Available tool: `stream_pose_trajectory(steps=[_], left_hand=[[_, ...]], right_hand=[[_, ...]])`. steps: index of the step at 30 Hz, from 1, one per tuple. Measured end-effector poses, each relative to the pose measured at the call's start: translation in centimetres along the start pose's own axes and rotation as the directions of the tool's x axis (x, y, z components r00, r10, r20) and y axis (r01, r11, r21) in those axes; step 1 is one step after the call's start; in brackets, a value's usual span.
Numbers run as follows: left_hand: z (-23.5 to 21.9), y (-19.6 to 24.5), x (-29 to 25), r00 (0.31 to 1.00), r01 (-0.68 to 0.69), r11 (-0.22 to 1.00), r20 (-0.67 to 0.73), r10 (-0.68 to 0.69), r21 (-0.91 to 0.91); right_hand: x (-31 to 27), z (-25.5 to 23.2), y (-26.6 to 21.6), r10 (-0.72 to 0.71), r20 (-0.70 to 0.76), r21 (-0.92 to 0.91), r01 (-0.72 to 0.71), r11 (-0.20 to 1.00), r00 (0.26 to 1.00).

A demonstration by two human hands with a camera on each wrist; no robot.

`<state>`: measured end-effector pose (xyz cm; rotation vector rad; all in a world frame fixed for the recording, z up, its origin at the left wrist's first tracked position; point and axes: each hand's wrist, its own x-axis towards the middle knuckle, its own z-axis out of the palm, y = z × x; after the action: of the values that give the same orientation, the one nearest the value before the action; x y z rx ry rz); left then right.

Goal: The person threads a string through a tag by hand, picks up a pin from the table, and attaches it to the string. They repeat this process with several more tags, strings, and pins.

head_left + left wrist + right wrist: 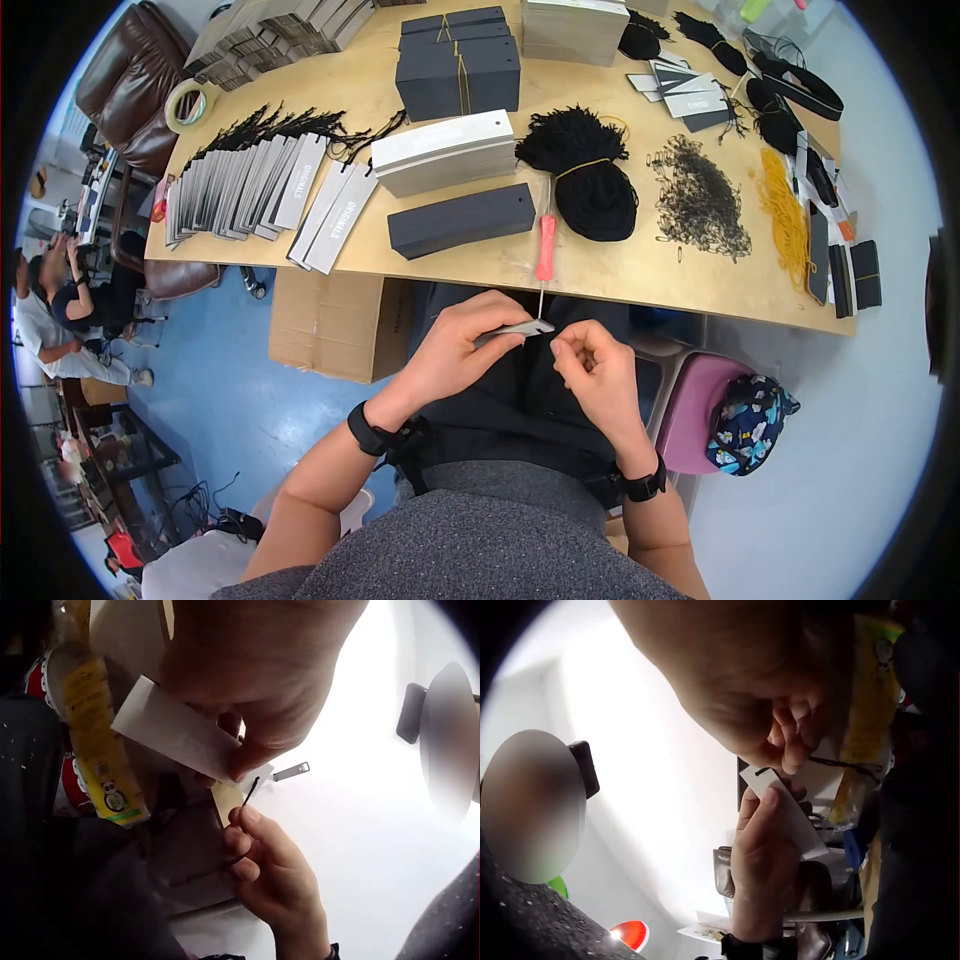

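Observation:
My left hand (462, 345) holds a pale hang tag (523, 328) between thumb and fingers, over my lap in front of the table edge. In the left wrist view the tag (176, 735) shows as a long white strip. A black cord (251, 791) runs from its end to my right hand (600, 372), whose thumb and fingertips pinch it. The right wrist view shows the cord (844, 763) trailing beyond those fingers, and the tag (799, 825) under my left thumb. Just beyond the hands, a tool with a red handle (546, 248) points its thin metal shaft towards the tag.
Tag stacks (460, 215), a black cord bundle (595, 190), loose black clips or pins (700, 195) and yellow cord (785, 215) lie on the table (620, 275). Finished-looking corded tags (250, 190) fan out left. Below are a cardboard box (325, 320) and a pink stool (690, 420).

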<state>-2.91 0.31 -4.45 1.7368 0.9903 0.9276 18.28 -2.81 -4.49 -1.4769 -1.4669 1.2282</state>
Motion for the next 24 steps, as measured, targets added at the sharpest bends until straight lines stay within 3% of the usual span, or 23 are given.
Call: stream_pose_trajectory(steps=[2,3,5,7,9,14,20,21,22,23,24], left_hand=[[-0.2,0.4,-0.3,0.999,-0.005,1.0,0.038,0.005,0.002],[-0.1,0.6,-0.5,0.999,-0.007,1.0,0.04,0.006,0.001],[0.1,1.2,-1.1,0.997,0.064,0.993,0.049,-0.059,-0.102],[-0.5,1.3,-1.5,0.995,0.095,0.989,0.025,-0.093,-0.109],[-1.1,1.5,-2.0,0.99,0.143,0.974,0.042,-0.137,-0.177],[-2.1,3.1,-1.6,0.99,0.127,0.985,0.07,-0.12,-0.116],[-2.4,3.4,-1.4,0.986,0.111,0.992,0.134,-0.103,-0.058],[-2.5,3.4,-1.4,0.985,0.115,0.991,0.135,-0.105,-0.064],[-2.6,3.3,-1.4,0.986,0.115,0.991,0.13,-0.106,-0.061],[-2.8,2.9,-1.5,0.983,0.122,0.988,0.146,-0.106,-0.098],[-3.0,2.8,-1.6,0.981,0.129,0.982,0.164,-0.106,-0.136]], right_hand=[[-0.4,0.0,-0.7,0.125,0.136,0.144,-0.145,0.979,0.983],[-0.5,-0.1,-1.2,0.126,0.134,0.144,-0.145,0.979,0.983],[-0.7,-0.2,-1.8,0.188,0.289,0.299,-0.275,0.914,0.939],[-0.7,-0.5,-1.8,0.195,0.372,0.296,-0.315,0.902,0.908],[-0.5,-0.7,-2.9,0.06,0.27,0.43,-0.176,0.886,0.961],[0.7,-1.9,-4.7,0.019,0.224,0.379,-0.105,0.92,0.974],[1.9,-1.5,-4.1,-0.125,0.341,0.083,0.103,0.991,0.932],[2.0,-1.5,-3.8,-0.032,0.375,0.319,-0.097,0.943,0.927],[2.0,-1.7,-3.7,0.048,0.432,0.52,-0.292,0.803,0.901],[2.0,-1.9,-3.7,0.046,0.437,0.52,-0.293,0.803,0.898],[1.9,-2.3,-3.8,0.042,0.515,0.629,-0.411,0.66,0.856]])
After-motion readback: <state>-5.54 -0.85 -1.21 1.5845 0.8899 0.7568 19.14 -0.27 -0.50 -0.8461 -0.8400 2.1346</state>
